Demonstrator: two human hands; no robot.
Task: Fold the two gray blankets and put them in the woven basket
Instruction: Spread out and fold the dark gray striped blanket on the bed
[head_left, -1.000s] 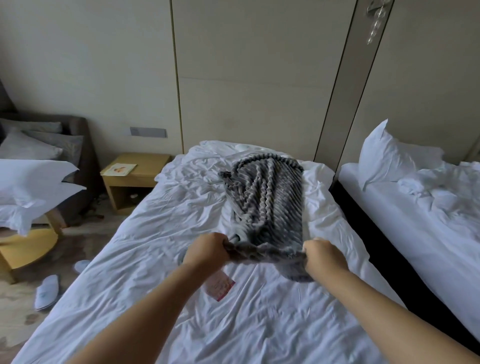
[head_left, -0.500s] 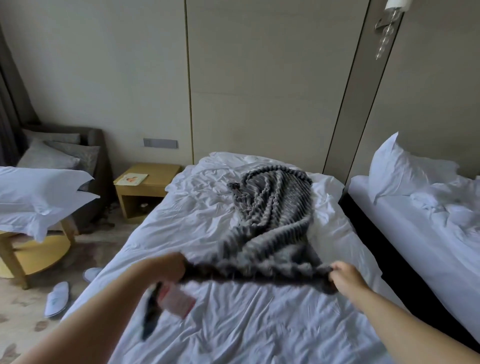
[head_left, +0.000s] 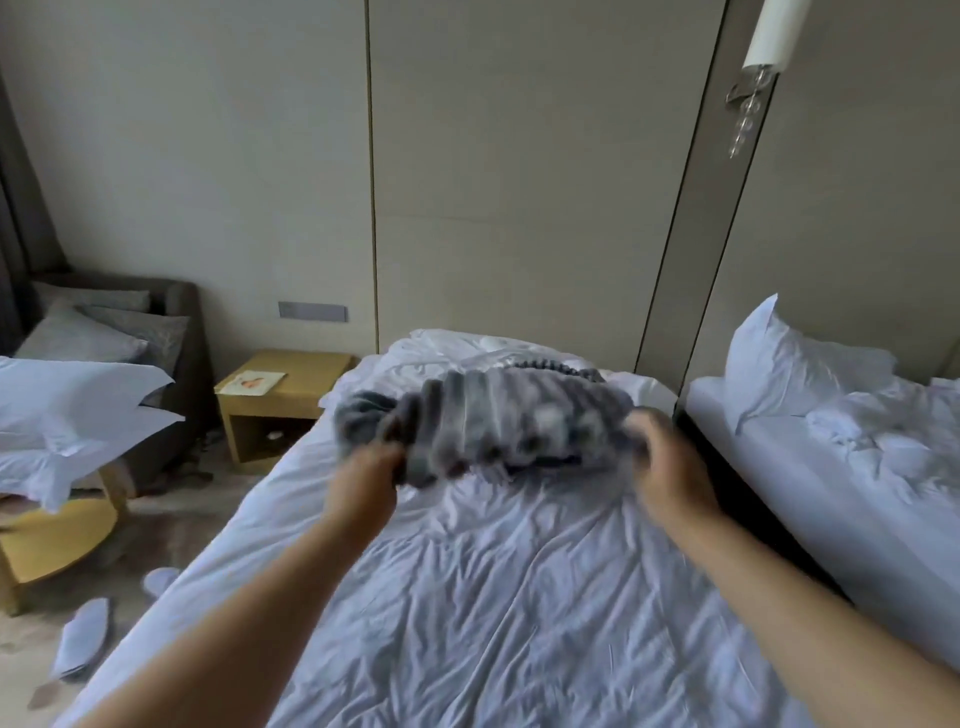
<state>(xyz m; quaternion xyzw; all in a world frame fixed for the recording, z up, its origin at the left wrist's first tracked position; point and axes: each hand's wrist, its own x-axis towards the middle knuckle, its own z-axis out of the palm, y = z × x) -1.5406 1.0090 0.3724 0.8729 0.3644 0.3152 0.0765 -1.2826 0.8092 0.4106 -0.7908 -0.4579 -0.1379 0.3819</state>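
A gray ribbed blanket (head_left: 498, 421) lies doubled over toward the head of the white bed (head_left: 498, 597), its near edge lifted. My left hand (head_left: 366, 480) grips that edge at its left end. My right hand (head_left: 670, 467) grips the right end. Both hands and the blanket are blurred by motion. A strip of the blanket's far end (head_left: 566, 366) shows behind the lifted fold. Only one gray blanket is in view, and no woven basket is in view.
A second bed with a white pillow (head_left: 789, 364) stands to the right across a dark gap. A wooden nightstand (head_left: 283, 400) sits left of the bed. White pillows (head_left: 78, 410) rest on a yellow round table, with slippers (head_left: 83, 639) on the floor.
Both hands have carried the blanket's near edge away from me toward the head of the bed, folding it over itself. The camera has tilted upward. The pink tag seen earlier is hidden.
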